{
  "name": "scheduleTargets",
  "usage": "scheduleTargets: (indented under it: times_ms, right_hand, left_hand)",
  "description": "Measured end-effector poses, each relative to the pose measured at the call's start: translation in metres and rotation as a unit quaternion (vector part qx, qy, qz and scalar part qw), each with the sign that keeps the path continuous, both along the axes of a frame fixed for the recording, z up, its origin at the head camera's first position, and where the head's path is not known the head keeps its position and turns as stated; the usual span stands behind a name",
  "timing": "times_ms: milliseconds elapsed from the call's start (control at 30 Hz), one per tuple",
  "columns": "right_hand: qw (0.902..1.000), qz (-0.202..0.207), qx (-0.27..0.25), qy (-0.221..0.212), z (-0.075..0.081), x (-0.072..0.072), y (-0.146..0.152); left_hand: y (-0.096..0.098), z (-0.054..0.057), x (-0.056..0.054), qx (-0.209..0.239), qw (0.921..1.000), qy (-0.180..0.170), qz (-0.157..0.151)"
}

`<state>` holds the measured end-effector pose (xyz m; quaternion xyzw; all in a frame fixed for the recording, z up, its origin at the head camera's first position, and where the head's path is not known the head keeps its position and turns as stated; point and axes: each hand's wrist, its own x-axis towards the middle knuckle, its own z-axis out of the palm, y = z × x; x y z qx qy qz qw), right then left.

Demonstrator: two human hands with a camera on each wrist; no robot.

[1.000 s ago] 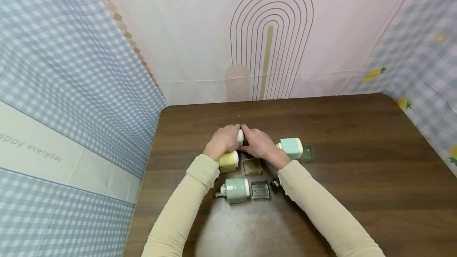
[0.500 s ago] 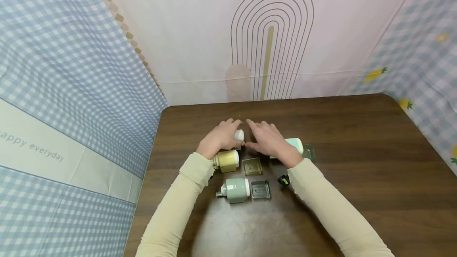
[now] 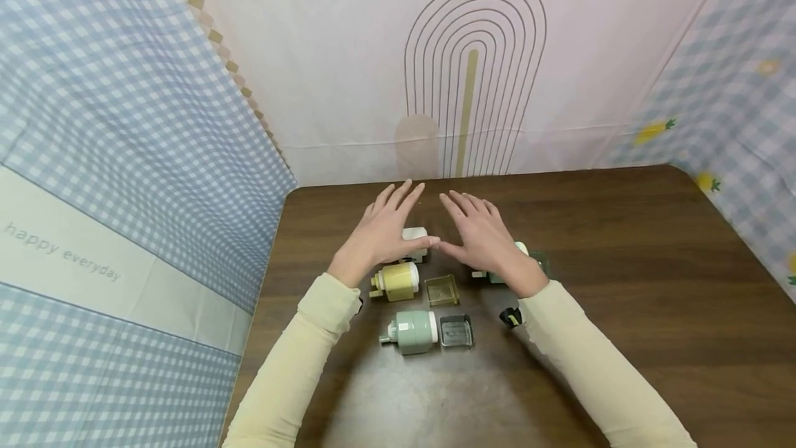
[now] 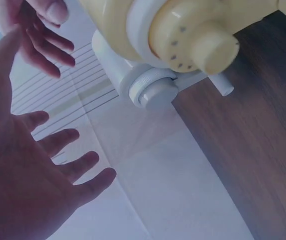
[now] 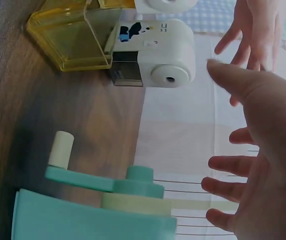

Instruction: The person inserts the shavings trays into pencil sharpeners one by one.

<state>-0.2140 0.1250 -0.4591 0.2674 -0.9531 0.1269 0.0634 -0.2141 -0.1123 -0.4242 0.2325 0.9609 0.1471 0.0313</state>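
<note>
My left hand (image 3: 381, 230) is raised with its fingers spread, behind and partly over a white crank pencil sharpener (image 5: 168, 55). The sharpener has a dark see-through drawer in its base and touches no hand. My right hand (image 3: 485, 237) faces it, also with straight fingers, holding nothing. The two thumb tips nearly meet in the head view. Below my left hand sits a yellow pencil sharpener (image 3: 399, 282), with a yellow see-through drawer (image 3: 442, 290) beside it. A mint pencil sharpener (image 5: 97, 220) lies partly hidden beneath my right hand and wrist.
A grey-green pencil sharpener (image 3: 415, 332) lies nearer the front, with a dark see-through drawer (image 3: 457, 321) at its right. Another clear drawer (image 3: 544, 263) shows past my right wrist. Patterned cloths (image 3: 348, 54) hang around the brown table (image 3: 622, 282).
Both hands have let go of the white sharpener and moved up and apart from it, their fingers straightening. The sharpener stays on the table.
</note>
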Motion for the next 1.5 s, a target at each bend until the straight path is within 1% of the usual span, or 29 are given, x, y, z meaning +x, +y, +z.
scheduleTargets:
  times_ms: [133,367,533,633,833,967,1167,1233,1333,1433,1500]
  right_hand:
    - [0.9997,0.017,-0.014,0.01,0.0,0.002,0.005]
    - [0.998,0.04,-0.039,0.03,-0.001,0.009,0.01]
    - [0.9971,0.046,-0.049,0.035,-0.002,0.015,0.013]
    - [0.9964,0.047,-0.059,0.04,-0.003,0.019,0.015]
    - [0.9931,0.048,-0.092,0.054,-0.012,0.028,0.02]
    - [0.992,0.052,-0.104,0.049,-0.016,0.034,0.022]
    - [0.9906,0.062,-0.118,0.029,-0.015,0.04,0.023]
    - [0.9906,0.065,-0.119,0.019,-0.014,0.043,0.023]
    - [0.991,0.07,-0.114,0.005,-0.014,0.047,0.022]
    - [0.9921,0.074,-0.102,-0.004,-0.015,0.051,0.02]
    - [0.9931,0.073,-0.091,-0.01,-0.017,0.054,0.018]
  left_hand:
    - [-0.003,-0.001,0.007,0.006,0.9999,0.012,-0.004]
    - [-0.008,-0.002,0.019,0.016,0.9997,0.016,0.006]
    - [-0.009,-0.001,0.024,0.017,0.9997,0.015,0.011]
    - [-0.008,0.001,0.029,0.017,0.9995,0.022,0.014]
    - [-0.008,0.004,0.041,0.014,0.9995,0.025,0.015]
    - [-0.011,0.004,0.05,0.021,0.9993,0.022,0.022]
    - [-0.017,0.001,0.065,0.042,0.9983,0.015,0.038]
    - [-0.018,0.001,0.069,0.041,0.9984,0.013,0.038]
    - [-0.019,-0.001,0.073,0.028,0.9991,0.009,0.032]
    - [-0.018,-0.003,0.075,0.017,0.9994,0.002,0.029]
    - [-0.018,-0.004,0.075,0.011,0.9995,-0.01,0.027]
